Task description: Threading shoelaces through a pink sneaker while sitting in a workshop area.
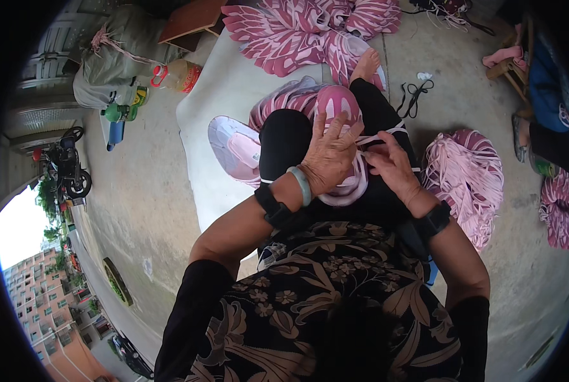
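Observation:
A pink and white shoe (337, 102) lies in my lap between my knees, its rounded toe pointing away from me. My left hand (327, 153) rests on it from above, fingers bent over the lacing area and pressing it down. To its right, my right hand (394, 167) has thumb and fingers drawn together at a pale shoelace (396, 130), which trails out over my right thigh. The exact lace holes are hidden under my fingers. Left of my left knee, another pink and grey shoe (238, 150) lies with its opening and insole showing.
A big heap of pink shoe uppers (310, 38) spreads ahead on a pale sheet (201, 114). More uppers with loose laces (466, 181) pile by my right leg. A black cord (417, 99) lies on the concrete. A yellowish bottle (181, 75) and bags stand far left; another person's leg (552, 145) shows right.

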The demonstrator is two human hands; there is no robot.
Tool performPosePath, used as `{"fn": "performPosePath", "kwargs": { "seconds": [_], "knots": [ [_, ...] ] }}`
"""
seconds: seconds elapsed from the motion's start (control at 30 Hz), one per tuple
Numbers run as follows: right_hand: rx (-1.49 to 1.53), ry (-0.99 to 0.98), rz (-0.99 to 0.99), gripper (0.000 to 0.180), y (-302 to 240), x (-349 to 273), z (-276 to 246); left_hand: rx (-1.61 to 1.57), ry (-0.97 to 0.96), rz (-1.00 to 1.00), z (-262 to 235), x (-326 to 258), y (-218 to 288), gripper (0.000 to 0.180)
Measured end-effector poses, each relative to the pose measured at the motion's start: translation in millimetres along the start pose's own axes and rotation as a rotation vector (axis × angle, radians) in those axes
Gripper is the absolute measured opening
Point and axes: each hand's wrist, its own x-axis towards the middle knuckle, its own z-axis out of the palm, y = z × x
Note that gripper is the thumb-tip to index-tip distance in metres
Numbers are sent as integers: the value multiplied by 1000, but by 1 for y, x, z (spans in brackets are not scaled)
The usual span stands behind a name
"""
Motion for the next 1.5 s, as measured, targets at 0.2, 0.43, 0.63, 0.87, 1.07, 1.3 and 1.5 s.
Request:
{"fn": "performPosePath", "kwargs": {
  "seconds": [0.2, 0.43, 0.63, 0.87, 1.07, 1.3, 1.5],
  "knots": [
    [-279, 268, -91, 62, 17, 18, 10, 206, 12, -440, -54, -98, -66, 11],
    [224, 252, -290, 34, 24, 38, 28, 647, -463, -1435, -116, -292, -143, 18],
    [127, 294, -363, 12, 27, 39, 20, 214, -125, -843, -57, -201, -94, 22],
    [-127, 329, -487, 3, 25, 22, 21, -89, -18, -333, -8, -51, -27, 19],
    [-142, 199, -446, 14, 17, 18, 12, -185, -73, -339, -23, -55, -42, 5],
    [-166, 31, -549, 9, -23, 34, 33, -495, -111, -344, -95, -79, -66, 9],
    [-436, -489, -313, 20, -80, 25, 60, -452, -31, -251, -104, -55, -56, 10]
  ]
}}
